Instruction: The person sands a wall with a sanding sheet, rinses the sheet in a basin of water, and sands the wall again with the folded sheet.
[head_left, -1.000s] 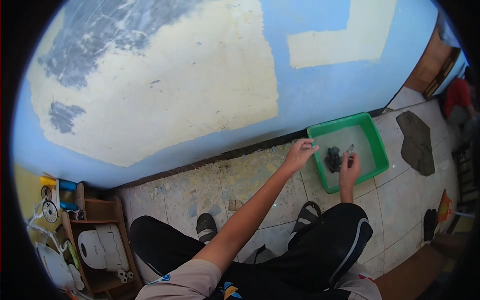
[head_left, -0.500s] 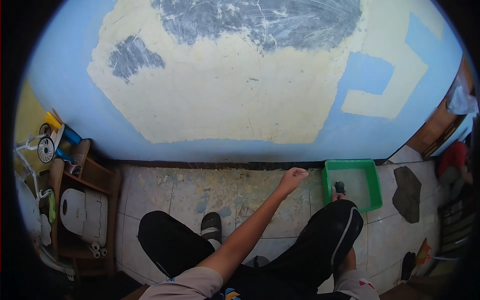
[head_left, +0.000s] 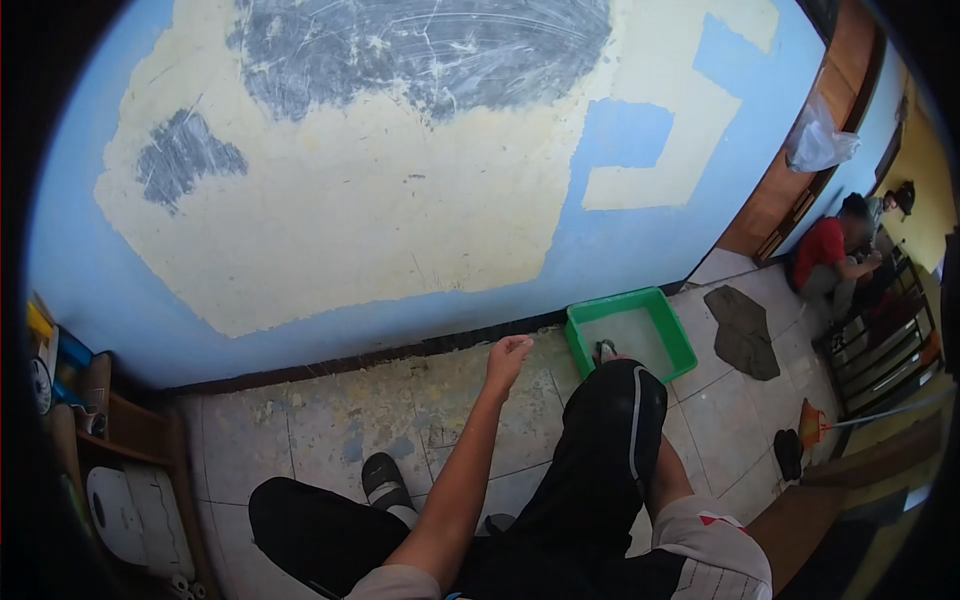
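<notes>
My left hand (head_left: pixel 508 363) is held over the stained floor tiles, left of a green basin (head_left: pixel 682 345) of cloudy water. Its fingers are drawn together; anything between them is too small to make out. Most of my right hand (head_left: pixel 617 361) is hidden behind my raised right knee, at the basin's near left side. A small dark object (head_left: pixel 604 350) shows just beside it, inside the basin. The hand's grip cannot be made out.
Ahead is a blue wall (head_left: pixel 400 200) with cream and grey patches. A dark cloth (head_left: pixel 741 333) lies right of the basin. Two people (head_left: pixel 822 255) sit at the far right by a black rack. A wooden shelf (head_left: pixel 130 448) stands at left.
My left hand has left the basin's rim, and my right hand has dropped from above the basin to behind my knee. The view has swung, bringing the seated people further in.
</notes>
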